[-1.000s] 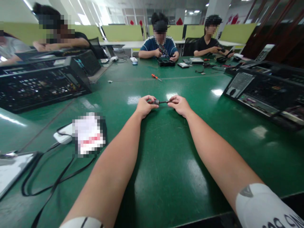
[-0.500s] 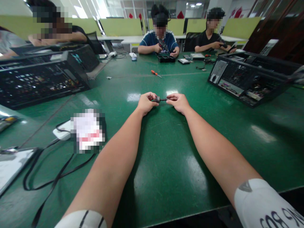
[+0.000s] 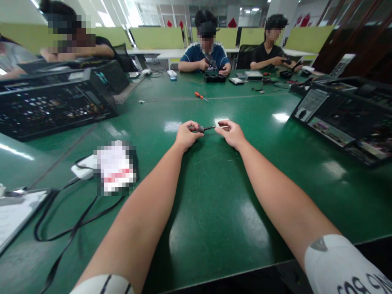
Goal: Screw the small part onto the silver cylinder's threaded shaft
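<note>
Above the green table [image 3: 211,188], my left hand [image 3: 186,135] pinches a small dark cylindrical chuck [image 3: 201,129]. From the chuck a thin spiral drill bit [image 3: 209,128] sticks out to the right, its tip tilted slightly up. My right hand [image 3: 232,133] is at the tip of the bit, thumb and forefinger a little apart. Whether its fingertips still touch the bit is hard to see. Beyond both hands lies a screwdriver [image 3: 200,96] with an orange handle.
Open black computer cases stand left [image 3: 58,100] and right [image 3: 352,118]. A blurred-out badge [image 3: 116,167] with a black strap lies beside my left forearm, near a clipboard [image 3: 21,212]. Across the table, a person in blue [image 3: 191,59] works with a power tool [image 3: 210,60].
My right hand's fingers have parted slightly at the bit's tip. The bit now tilts up to the right. The right computer case has shifted rightward and nearer.
</note>
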Action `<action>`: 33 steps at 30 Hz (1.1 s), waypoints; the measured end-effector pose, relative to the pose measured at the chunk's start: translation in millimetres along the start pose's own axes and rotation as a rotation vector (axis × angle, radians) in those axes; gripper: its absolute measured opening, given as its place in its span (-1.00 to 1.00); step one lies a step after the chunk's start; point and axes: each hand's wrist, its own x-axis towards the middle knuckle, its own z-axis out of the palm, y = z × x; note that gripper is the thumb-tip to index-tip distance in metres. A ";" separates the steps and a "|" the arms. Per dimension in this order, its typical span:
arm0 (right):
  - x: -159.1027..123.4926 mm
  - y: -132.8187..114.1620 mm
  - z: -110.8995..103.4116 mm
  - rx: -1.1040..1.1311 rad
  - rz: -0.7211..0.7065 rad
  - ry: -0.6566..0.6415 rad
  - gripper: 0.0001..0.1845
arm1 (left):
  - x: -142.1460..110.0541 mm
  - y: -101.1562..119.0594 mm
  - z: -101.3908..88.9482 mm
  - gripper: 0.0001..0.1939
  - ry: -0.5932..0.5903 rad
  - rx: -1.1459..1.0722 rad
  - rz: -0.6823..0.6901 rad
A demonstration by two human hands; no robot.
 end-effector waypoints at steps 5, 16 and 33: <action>-35.3 -27.5 -11.2 0.027 -0.006 0.031 -0.32 | -41.4 29.1 -1.6 -0.61 -0.039 0.041 -0.089; -170.8 -136.8 -45.9 -0.344 -0.293 -0.441 -0.72 | -211.7 96.8 -11.5 -0.68 -0.362 0.047 -0.241; -194.0 -116.5 -27.8 -0.351 -0.366 -0.695 -0.93 | -235.4 100.8 -14.8 -0.76 -0.374 0.177 -0.046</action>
